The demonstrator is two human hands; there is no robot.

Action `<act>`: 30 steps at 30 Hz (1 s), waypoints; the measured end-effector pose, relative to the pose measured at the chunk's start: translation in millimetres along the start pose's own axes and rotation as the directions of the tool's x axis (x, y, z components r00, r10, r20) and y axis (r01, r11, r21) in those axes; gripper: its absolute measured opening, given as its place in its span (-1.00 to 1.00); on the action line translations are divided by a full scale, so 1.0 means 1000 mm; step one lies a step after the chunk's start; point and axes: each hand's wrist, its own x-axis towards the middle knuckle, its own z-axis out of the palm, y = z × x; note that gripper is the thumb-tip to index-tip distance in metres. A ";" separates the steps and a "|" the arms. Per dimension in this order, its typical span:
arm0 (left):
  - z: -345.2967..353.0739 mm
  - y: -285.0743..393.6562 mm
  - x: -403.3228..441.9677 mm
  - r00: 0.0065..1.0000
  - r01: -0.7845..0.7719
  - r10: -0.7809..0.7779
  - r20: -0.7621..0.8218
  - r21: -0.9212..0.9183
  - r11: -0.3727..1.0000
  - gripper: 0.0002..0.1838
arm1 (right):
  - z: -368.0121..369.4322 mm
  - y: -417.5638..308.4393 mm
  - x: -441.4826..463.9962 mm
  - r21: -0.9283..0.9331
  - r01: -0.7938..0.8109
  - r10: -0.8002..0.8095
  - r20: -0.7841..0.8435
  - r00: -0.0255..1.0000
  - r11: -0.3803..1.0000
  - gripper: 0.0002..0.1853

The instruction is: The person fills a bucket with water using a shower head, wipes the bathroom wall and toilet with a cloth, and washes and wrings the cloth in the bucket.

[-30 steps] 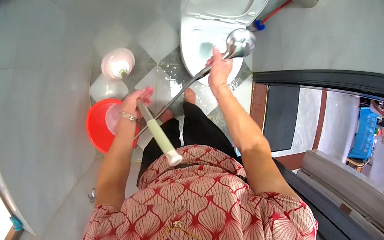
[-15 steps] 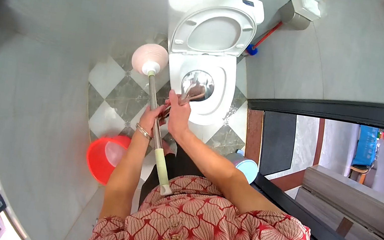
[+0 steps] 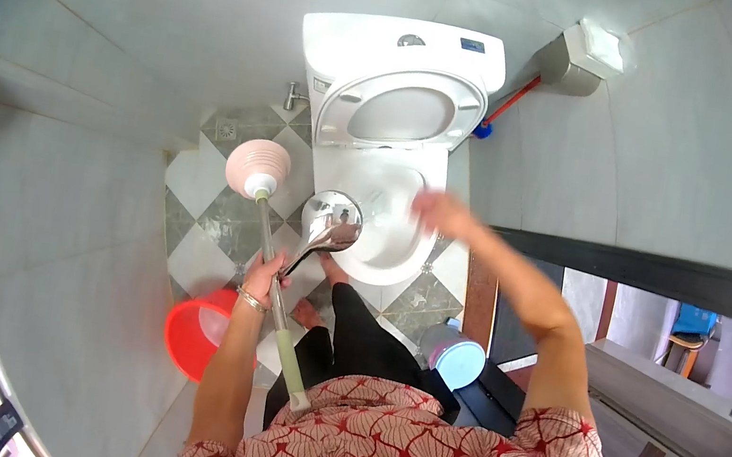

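Observation:
My left hand (image 3: 264, 278) is closed round the metal pole of a plunger (image 3: 259, 168) with a pink ribbed cup and a pale green grip. The same hand also holds a shower head (image 3: 332, 220), its shiny round face near the toilet bowl's front left edge. Over the right side of the open toilet (image 3: 321, 168) is my right hand (image 3: 441, 212), blurred by motion; its fingers are smeared and I cannot make out their shape. The toilet's lid and seat are raised against the tank.
A red basin (image 3: 184, 338) stands on the wet tiles at the left. Right of my legs is a bin with a light blue lid (image 3: 459, 365). A red-handled brush (image 3: 513, 99) and a tissue box (image 3: 598, 47) are by the right wall, above a dark door frame (image 3: 629, 262).
The shower head has passed from my right hand to my left, which holds it beside the plunger. My right hand has moved away to the right, and the view has tilted up toward the tank.

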 end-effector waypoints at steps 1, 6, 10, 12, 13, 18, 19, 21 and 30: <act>0.004 0.002 0.003 1.000 -0.001 0.001 0.003 -0.004 1.000 -0.70 | -0.044 -0.013 0.019 0.424 -0.249 0.360 -0.203 0.911 0.871 -0.81; 0.022 0.004 0.018 1.000 0.020 -0.020 0.003 -0.051 0.999 -0.70 | -0.192 0.006 0.155 0.168 -0.079 0.171 -0.658 0.733 0.983 -0.69; 0.030 0.015 0.025 0.993 0.111 -0.109 -0.036 0.046 0.993 -0.71 | -0.205 0.050 0.228 -0.102 -0.260 0.215 -0.325 0.921 0.960 -0.67; 0.030 0.018 0.030 0.997 0.080 -0.080 0.012 0.008 0.997 -0.74 | -0.202 0.060 0.252 -0.448 -0.339 0.275 -0.203 0.940 0.827 -0.65; 0.029 0.022 0.033 0.996 0.092 -0.092 -0.007 0.016 0.996 -0.77 | -0.203 0.062 0.258 -0.447 -0.338 0.277 -0.198 0.940 0.828 -0.65; 0.007 0.000 0.045 0.995 0.078 -0.078 0.055 -0.007 0.997 -0.75 | -0.214 0.074 0.265 -0.180 -0.365 0.364 -0.036 0.931 0.914 -0.63; 0.006 -0.001 0.043 0.995 0.064 -0.060 0.080 -0.043 0.997 -0.77 | -0.212 0.075 0.265 -0.177 -0.355 0.360 -0.009 0.933 0.918 -0.63; 0.007 0.003 0.043 0.995 0.091 -0.088 0.048 -0.045 0.995 -0.78 | -0.211 0.078 0.267 -0.198 -0.362 0.374 0.024 0.927 0.911 -0.63; -0.009 0.013 0.060 0.997 0.070 -0.066 0.027 -0.196 0.978 -0.81 | -0.199 0.035 0.284 -0.625 -0.278 0.378 0.030 0.925 0.730 -0.47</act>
